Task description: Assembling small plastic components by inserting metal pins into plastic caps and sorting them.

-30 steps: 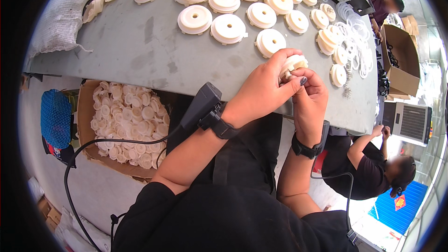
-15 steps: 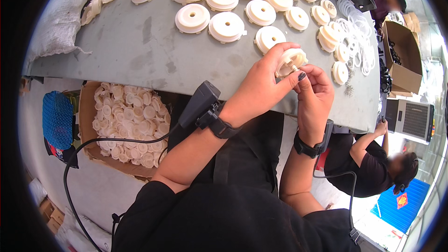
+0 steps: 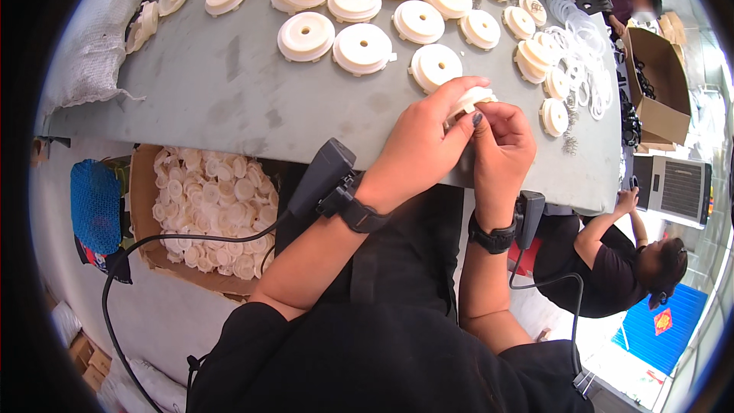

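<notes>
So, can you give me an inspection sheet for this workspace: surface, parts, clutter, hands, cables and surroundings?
Surface: grey table, darker smudges.
Parts: one cream part held; cream discs spread over the table's far side.
Clutter: white rings heaped loosely at the table's right; woven sack at its left.
Hands: left hand grips the held part; right hand has its fingers up against it, their grip hidden.
Cables: a black cable from the left wrist device; another at the right forearm.
Surroundings: carton of cream pieces below the table; co-worker to the right.
</notes>
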Tool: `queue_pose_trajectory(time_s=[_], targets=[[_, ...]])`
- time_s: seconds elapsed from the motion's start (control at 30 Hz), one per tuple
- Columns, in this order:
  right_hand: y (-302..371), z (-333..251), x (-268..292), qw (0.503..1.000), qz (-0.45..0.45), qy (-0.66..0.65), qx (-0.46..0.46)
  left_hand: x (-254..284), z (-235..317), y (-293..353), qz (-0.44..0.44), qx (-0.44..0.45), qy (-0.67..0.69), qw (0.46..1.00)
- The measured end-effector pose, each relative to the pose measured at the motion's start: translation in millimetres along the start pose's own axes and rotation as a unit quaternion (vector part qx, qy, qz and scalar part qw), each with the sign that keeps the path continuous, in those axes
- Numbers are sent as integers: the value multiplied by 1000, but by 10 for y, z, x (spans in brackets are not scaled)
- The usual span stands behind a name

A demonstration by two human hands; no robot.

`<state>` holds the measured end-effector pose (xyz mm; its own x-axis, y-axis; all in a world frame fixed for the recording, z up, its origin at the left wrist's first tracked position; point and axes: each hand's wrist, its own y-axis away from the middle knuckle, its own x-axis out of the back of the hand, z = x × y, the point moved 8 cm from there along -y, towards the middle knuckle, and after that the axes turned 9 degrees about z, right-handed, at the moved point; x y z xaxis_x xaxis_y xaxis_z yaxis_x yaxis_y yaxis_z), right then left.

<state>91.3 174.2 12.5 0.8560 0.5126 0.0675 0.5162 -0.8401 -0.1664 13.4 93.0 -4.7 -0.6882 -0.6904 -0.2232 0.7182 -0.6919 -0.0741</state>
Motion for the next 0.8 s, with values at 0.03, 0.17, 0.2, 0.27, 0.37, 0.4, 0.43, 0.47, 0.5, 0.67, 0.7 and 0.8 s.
queue_pose_trajectory(time_s=[0.03, 0.17, 0.2, 0.27, 0.37, 0.4, 0.43, 0.47, 0.5, 0.67, 0.7, 0.8], targets=[[-5, -12, 8, 1000, 1, 0, 2, -6, 3, -4, -2, -2, 0, 1000], [-58, -53, 31, 999, -13, 47, 13, 29, 60, 4, 5, -19, 92, 996], [-59, -109, -27, 994, -55, 91, 19, 25, 70, 11, -1, -20, 95, 995], [-43, -101, -47, 987, -80, 134, 48, 41, 128, 33, 5, -69, 39, 997], [-5, -53, -13, 988, -91, 125, 1, 103, 61, 76, 18, -83, 1, 996], [-3, -57, 4, 988, -88, 123, 16, 100, 8, 69, 15, -48, 25, 998], [17, -69, 15, 988, -90, 122, 22, 112, 32, 57, 16, -54, 24, 998], [44, -72, 36, 991, -81, 106, 11, 88, -22, 43, -7, 5, 106, 994], [74, -62, 43, 993, -74, 90, -1, 62, -73, 46, -30, 64, 186, 980], [168, -174, 15, 993, -107, -2, -54, 139, 27, 104, -32, 123, 196, 972], [169, -221, 13, 993, -110, -3, -50, 131, 56, 116, -41, 124, 217, 967], [156, -346, -61, 980, -176, 69, -67, 199, 92, 165, -17, 114, 219, 969]])
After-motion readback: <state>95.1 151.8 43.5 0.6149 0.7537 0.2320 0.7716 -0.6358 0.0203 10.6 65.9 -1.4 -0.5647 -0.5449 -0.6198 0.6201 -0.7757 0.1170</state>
